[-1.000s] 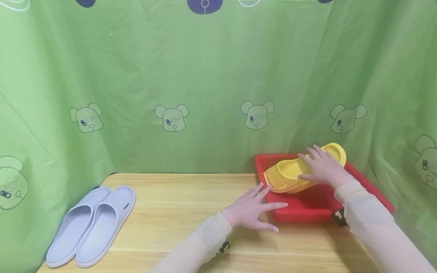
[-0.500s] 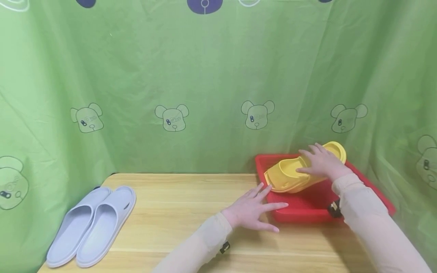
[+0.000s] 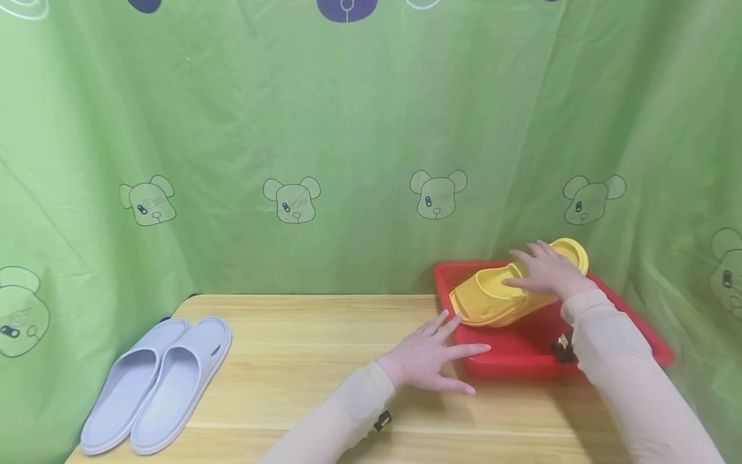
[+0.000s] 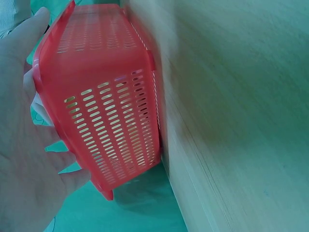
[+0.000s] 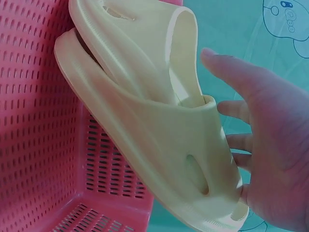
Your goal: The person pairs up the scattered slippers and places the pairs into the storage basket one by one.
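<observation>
A pair of yellow slippers [image 3: 487,303] lies aslant in a red basket [image 3: 510,368], one end raised above the far right part. The right wrist view shows one yellow slipper [image 5: 159,130] overlapping the other slipper [image 5: 130,43]. My right hand [image 3: 547,270] is over the raised end with fingers spread; its fingertips are at the slipper's edge, though contact is unclear. At the basket's near left corner, my left hand [image 3: 426,354] has its fingers spread and extended to the rim. The left wrist view shows these fingers beside the perforated basket wall [image 4: 111,116].
Two pale grey slippers [image 3: 174,386] stand side by side at the left of the wooden table [image 3: 301,361]. A green curtain [image 3: 359,122] with bear prints hangs behind and along both sides. The basket stands at the table's far right, close to the curtain.
My right hand and forearm have shifted slightly left and upward over the yellow slippers. The raised end of the slippers sits a touch higher. My left hand has barely moved.
</observation>
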A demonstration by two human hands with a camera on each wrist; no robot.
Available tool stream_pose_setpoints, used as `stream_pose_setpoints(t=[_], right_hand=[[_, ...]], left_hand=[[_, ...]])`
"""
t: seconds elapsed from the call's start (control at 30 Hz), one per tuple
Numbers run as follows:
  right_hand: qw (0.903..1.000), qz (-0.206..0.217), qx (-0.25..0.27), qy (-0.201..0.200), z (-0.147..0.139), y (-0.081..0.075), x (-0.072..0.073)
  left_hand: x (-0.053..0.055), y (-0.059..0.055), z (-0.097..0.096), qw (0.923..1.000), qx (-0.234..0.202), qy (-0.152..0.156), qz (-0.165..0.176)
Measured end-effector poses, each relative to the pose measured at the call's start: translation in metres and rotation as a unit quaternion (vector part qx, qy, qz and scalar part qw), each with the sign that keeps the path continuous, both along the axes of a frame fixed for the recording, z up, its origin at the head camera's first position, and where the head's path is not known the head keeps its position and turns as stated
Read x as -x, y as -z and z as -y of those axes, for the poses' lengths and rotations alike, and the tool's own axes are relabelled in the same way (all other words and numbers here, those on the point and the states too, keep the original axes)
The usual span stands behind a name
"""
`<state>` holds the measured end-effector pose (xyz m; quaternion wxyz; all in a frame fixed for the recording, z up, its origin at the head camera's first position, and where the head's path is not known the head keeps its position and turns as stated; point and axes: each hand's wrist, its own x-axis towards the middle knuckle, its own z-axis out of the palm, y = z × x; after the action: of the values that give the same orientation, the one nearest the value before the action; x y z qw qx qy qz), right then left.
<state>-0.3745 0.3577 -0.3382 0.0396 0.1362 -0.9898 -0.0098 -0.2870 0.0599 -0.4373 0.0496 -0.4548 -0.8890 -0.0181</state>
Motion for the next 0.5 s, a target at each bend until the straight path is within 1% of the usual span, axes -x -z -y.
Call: stream_pose_setpoints(t=[0.17, 0.5], right_hand=[[1.0, -0.003, 0.003, 0.002, -0.003, 0.004, 0.007], [0.9998, -0.002, 0.017, 0.012, -0.01, 0.008, 0.015]], left_hand=[[0.001, 0.002, 0.001, 1.0, -0.003, 0.0, 0.004], [0.001, 0.002, 0.0, 1.0, 0.005, -0.001, -0.005]])
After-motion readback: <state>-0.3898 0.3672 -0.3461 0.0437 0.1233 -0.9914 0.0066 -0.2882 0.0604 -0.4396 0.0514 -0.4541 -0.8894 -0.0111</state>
